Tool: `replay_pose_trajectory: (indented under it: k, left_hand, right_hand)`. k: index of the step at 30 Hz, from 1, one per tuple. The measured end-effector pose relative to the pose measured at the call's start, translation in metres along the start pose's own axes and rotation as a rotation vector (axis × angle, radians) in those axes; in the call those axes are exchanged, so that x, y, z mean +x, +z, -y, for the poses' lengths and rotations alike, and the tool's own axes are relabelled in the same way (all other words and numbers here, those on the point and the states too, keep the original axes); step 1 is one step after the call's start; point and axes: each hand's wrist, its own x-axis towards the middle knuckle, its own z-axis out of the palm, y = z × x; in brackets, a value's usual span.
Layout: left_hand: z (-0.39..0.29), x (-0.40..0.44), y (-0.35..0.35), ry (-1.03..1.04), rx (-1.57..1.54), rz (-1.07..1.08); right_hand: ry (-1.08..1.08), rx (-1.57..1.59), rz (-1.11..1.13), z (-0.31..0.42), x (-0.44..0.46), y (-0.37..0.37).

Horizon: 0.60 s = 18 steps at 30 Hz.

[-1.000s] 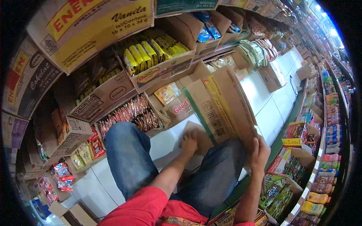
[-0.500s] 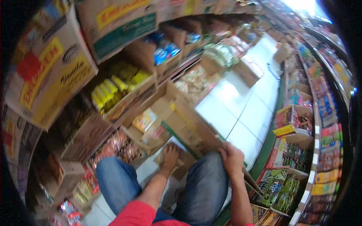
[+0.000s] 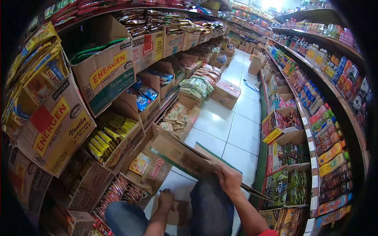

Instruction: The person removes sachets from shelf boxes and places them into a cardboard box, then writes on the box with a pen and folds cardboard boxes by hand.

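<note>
My right hand (image 3: 229,179) grips the upper edge of a long brown cardboard piece (image 3: 183,151), which stands tilted across the aisle in front of my right knee. My left hand (image 3: 166,200) is low between my knees, over the white tiles beside a small brown piece of cardboard (image 3: 179,212). Its fingers are loosely apart and hold nothing. Just left of the long cardboard is an open Good Day carton (image 3: 156,173) with a yellow-and-white packet (image 3: 140,163) inside. Part of the cardboard's lower side is hidden by my knee.
On the left, shelves bear Energen cartons (image 3: 51,135) and a box of yellow sachets (image 3: 112,137). A closed carton (image 3: 225,94) stands on the tiled aisle floor (image 3: 212,122) ahead. Boxes of sachets (image 3: 297,188) and bottles (image 3: 332,151) line the right shelf.
The view has tipped upward, showing more of the aisle. My right hand still grips the cardboard, which now stretches farther across the aisle. The Good Day print on the carton is now visible.
</note>
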Motion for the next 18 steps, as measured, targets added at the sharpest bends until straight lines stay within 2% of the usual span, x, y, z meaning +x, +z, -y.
replay_pose_trajectory:
  k: [1, 3, 4, 7, 8, 9, 10, 11, 12, 13, 14, 15, 16, 18]
  left_hand:
    - [0.004, 0.006, 0.004, -0.001, 0.006, -0.007]
    - [0.011, 0.015, 0.014, 0.045, -0.313, 0.145]
    - [0.017, 0.007, 0.018, 0.145, -0.302, -0.14]
    - [0.018, 0.002, -0.016, 0.039, -0.35, -0.234]
    - [0.029, -0.026, -0.049, 0.136, -0.352, -0.321]
    - [0.036, -0.032, -0.056, 0.14, -0.346, -0.322]
    - [0.042, -0.037, -0.06, 0.065, -0.366, -0.316]
    - [0.046, -0.042, -0.064, -0.008, -0.385, -0.307]
    - [0.053, -0.084, -0.112, -0.017, -0.496, -0.304]
    - [0.054, -0.099, -0.123, -0.006, -0.488, -0.299]
    - [0.058, -0.11, -0.128, -0.118, -0.552, -0.355]
    - [0.06, -0.12, -0.13, -0.238, -0.616, -0.408]
    - [0.06, -0.13, -0.131, -0.248, -0.625, -0.516]
    - [0.06, -0.145, -0.134, -0.281, -0.643, -0.514]
  right_hand:
    - [0.0, 0.0, -0.009, 0.005, 0.0, -0.002]
    - [-0.016, 0.067, -0.157, 0.017, 0.001, -0.005]
    - [-0.019, 0.069, -0.165, 0.022, 0.003, -0.003]
    - [-0.047, 0.186, -0.264, 0.037, 0.011, 0.006]
    - [-0.054, 0.209, -0.216, 0.041, 0.014, 0.013]
    - [-0.06, 0.232, -0.169, 0.043, 0.017, 0.019]
    - [-0.034, 0.28, -0.043, 0.044, 0.022, 0.022]
    - [-0.021, 0.278, -0.048, 0.043, 0.025, 0.028]
    - [-0.013, 0.264, -0.013, 0.04, 0.029, 0.035]
    - [-0.007, 0.25, 0.024, 0.037, 0.034, 0.038]
    - [0.016, 0.273, 0.126, 0.033, 0.038, 0.035]
    - [0.022, 0.28, 0.13, 0.023, 0.042, 0.036]
    - [-0.042, 0.348, 0.161, 0.011, 0.043, 0.041]
    - [-0.129, 0.545, 0.267, -0.006, 0.038, 0.046]
